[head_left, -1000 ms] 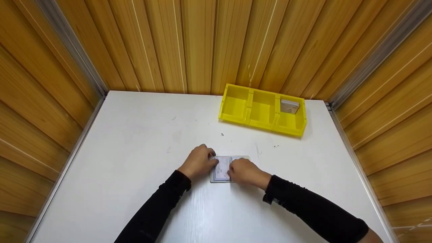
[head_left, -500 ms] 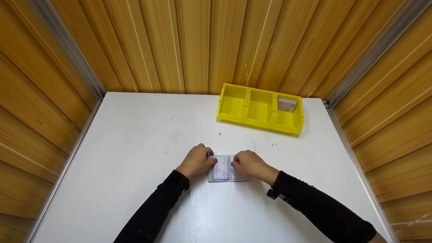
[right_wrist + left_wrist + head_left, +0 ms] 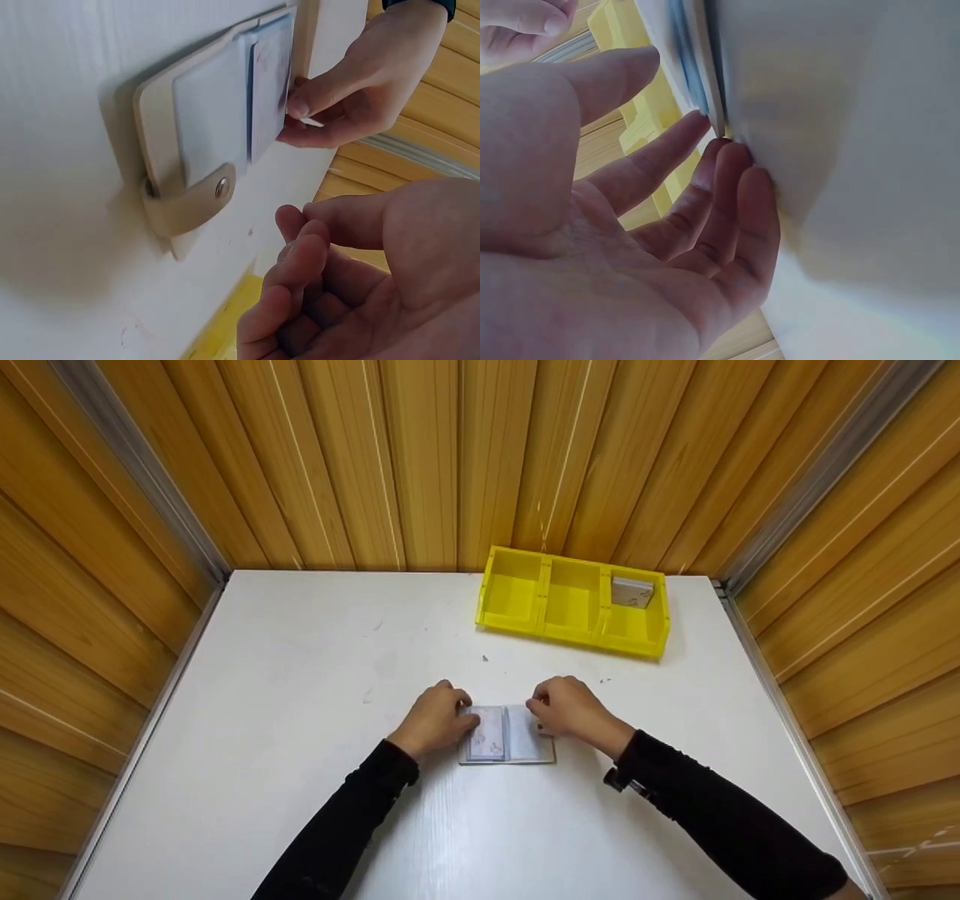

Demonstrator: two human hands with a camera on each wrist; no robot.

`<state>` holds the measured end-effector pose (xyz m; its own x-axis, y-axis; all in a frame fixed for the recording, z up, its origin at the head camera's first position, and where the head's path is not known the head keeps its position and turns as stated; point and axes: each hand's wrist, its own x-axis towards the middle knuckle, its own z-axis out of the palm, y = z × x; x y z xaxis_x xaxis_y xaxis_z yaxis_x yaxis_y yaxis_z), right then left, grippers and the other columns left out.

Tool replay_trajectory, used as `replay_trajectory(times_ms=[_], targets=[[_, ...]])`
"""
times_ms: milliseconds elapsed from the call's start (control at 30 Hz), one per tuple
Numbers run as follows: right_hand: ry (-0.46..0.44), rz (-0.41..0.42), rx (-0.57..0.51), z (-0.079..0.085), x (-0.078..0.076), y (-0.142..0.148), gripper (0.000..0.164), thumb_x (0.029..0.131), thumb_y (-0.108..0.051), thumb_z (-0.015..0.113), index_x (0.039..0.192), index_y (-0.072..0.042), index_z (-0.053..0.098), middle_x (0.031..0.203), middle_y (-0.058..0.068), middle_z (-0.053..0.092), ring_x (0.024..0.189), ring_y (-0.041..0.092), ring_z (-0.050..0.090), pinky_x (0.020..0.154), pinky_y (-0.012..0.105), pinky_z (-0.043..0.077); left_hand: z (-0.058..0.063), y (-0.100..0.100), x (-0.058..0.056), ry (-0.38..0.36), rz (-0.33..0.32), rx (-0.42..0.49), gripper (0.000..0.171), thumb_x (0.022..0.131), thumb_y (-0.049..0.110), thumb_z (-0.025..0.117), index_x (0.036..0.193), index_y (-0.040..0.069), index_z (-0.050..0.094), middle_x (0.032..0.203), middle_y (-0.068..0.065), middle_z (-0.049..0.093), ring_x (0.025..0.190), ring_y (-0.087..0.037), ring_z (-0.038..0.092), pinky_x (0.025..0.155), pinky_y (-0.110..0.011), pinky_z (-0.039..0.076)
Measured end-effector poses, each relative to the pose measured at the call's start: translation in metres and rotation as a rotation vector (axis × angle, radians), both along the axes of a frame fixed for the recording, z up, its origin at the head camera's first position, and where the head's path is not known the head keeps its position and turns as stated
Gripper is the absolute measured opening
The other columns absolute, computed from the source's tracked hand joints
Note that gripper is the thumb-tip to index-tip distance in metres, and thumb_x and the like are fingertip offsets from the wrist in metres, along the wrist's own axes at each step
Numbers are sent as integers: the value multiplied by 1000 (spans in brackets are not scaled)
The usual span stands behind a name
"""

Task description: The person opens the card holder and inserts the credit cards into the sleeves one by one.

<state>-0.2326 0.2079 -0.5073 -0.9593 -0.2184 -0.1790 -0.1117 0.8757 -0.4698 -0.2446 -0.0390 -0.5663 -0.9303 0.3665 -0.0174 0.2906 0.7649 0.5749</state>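
Note:
A small card holder (image 3: 526,736) with clear sleeves lies spread open on the white table, its pale strap (image 3: 191,206) with a metal snap sticking out at the far right side. A printed card (image 3: 489,733) fills the left sleeve; the right sleeve looks pale and plain. My left hand (image 3: 436,718) holds the holder's left edge, thumb over the card side and fingertips curled at the rim. Above the right sleeve's far corner hovers my right hand (image 3: 570,706), its fingers (image 3: 300,255) loosely bent, thumb near the index finger, nothing between them.
A yellow three-part bin (image 3: 574,604) stands at the back right of the table (image 3: 315,660). Its right compartment holds a stack of printed cards (image 3: 631,592). Wood-look panels (image 3: 420,457) wall the table behind and on both sides.
My right hand has moved from the card's right edge rightward and away from me, uncovering the right sleeve. My left hand stays at the holder's left edge. The head view has shifted slightly.

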Motion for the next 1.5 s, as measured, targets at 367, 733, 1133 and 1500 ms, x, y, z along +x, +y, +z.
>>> replay_trajectory(times_ms=[367, 733, 1133, 1500], targets=[[18, 1, 25, -8, -8, 8, 20, 91, -28, 64, 81, -15, 75, 80, -1, 69, 74, 17, 57, 65, 29, 44, 4, 2, 8, 56, -17, -11, 35, 86, 32, 72, 111, 8, 73, 101, -7, 60, 93, -24, 57, 86, -40, 49], [-20, 3, 92, -19, -12, 12, 15, 86, -30, 70, 77, -18, 72, 81, -1, 67, 77, 18, 57, 69, 32, 44, -2, 6, 8, 29, -21, -18, 30, 85, 30, 74, 110, 12, 72, 98, -3, 57, 92, -22, 53, 83, -37, 47], [-22, 71, 126, -28, -18, 12, 12, 85, -28, 73, 84, -16, 76, 84, -2, 67, 87, 18, 56, 82, 37, 46, -3, 4, 8, -2, 4, -27, 32, 85, 32, 74, 110, 13, 72, 101, -6, 60, 94, -22, 53, 83, -38, 46], [33, 138, 160, -29, -19, 12, 13, 84, -27, 74, 82, -14, 75, 82, -1, 67, 84, 18, 56, 79, 38, 47, -3, 6, 7, 11, -4, -38, 30, 85, 31, 74, 110, 13, 72, 98, -5, 60, 92, -22, 54, 82, -38, 47]])
